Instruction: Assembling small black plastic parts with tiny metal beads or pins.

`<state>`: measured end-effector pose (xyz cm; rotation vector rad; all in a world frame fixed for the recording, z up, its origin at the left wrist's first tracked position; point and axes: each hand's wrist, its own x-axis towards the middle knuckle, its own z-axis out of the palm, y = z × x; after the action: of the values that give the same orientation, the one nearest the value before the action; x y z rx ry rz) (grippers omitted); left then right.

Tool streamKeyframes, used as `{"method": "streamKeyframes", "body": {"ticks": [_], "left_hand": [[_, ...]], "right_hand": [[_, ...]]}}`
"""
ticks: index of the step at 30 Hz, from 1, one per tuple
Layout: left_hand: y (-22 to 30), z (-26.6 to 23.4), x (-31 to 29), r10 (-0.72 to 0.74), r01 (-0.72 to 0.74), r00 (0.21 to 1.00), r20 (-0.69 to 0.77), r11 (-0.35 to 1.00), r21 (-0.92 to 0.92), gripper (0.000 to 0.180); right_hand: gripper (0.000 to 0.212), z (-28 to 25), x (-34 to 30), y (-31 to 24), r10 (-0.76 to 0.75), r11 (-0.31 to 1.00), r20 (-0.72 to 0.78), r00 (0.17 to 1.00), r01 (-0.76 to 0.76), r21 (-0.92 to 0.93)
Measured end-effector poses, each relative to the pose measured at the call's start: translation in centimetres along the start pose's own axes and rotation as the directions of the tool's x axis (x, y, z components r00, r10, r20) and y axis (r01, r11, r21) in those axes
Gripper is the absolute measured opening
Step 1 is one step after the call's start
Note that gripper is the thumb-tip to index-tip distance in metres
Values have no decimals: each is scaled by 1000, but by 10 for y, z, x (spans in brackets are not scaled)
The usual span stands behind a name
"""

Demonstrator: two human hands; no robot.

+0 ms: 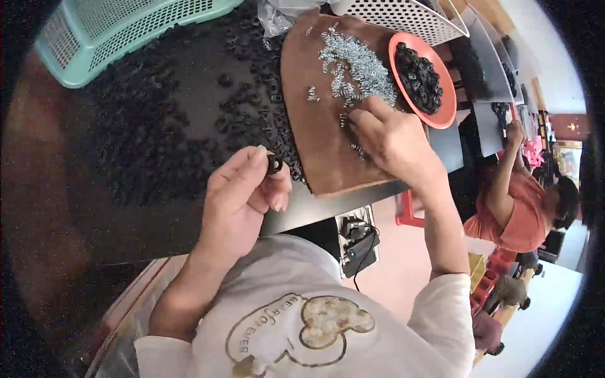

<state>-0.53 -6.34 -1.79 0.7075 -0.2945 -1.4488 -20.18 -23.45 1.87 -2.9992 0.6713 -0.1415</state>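
Observation:
Between the thumb and fingers of my left hand [236, 195] is a small black plastic part [275, 164] with a round opening, held above the table's near edge. My right hand [394, 135] reaches down onto a brown mat [315, 145], its fingers pinched together at the near side of a pile of small metal springs [362, 66]. What those fingertips hold, if anything, is hidden. A few loose springs [312, 93] lie apart from the pile. Just beyond my right hand, an orange-red plate [446, 94] holds many black parts.
Black parts [145, 138] cover much of the dark table to the left. A green basket [79, 75] stands at the far left, a white perforated basket [403, 16] at the back. A clear plastic bag [277, 16] lies between them. Another person [520, 205] sits at the right.

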Motion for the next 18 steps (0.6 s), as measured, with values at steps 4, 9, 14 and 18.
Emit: {"method": "streamKeyframes", "body": {"ticks": [4, 9, 14, 18], "left_hand": [[-1, 0, -2, -3, 4, 1000, 26, 1000, -21, 28], [-4, 3, -1, -16, 16, 1000, -4, 999, 43, 31], [-5, 8, 1, -63, 61, 998, -25, 997, -45, 29], [-1, 11, 1, -85, 82, 996, -11, 988, -134, 29]], "right_hand": [[13, 2, 2, 2, 8, 997, -96, 995, -1, 74], [9, 0, 10, -21, 125, 797, -284, 951, 74, 599], [8, -3, 18, -66, 230, 233, -106, 967, 51, 971], [7, 2, 25, -80, 230, 241, -97, 968, 39, 970]]}}
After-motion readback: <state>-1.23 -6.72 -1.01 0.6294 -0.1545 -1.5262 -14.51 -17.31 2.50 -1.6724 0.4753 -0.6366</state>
